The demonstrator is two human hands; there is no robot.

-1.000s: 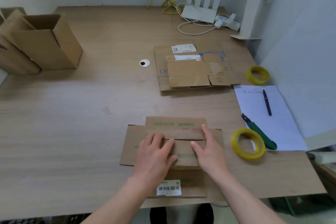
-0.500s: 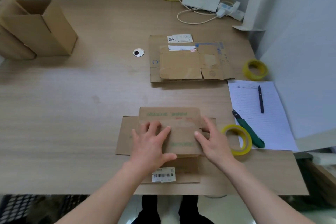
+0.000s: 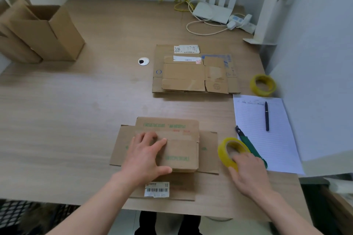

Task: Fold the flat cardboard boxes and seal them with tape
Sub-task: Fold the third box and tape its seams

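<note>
Left hand (image 3: pixel 146 155) flat on folded box (image 3: pixel 172 147), right hand (image 3: pixel 246 171) on tape roll (image 3: pixel 228 153)

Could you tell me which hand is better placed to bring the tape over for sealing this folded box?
The right hand: it already grips the near yellow tape roll beside the box. The left hand lies flat on the folded cardboard box, pressing its flaps down, so it should probably remain there.

Both forearms reach forward, bare. The left hand (image 3: pixel 146 155) lies flat, palm down, fingers spread and thumb out to the side. The right hand (image 3: pixel 246 170) is angled outward, fingers curling around something.
</note>
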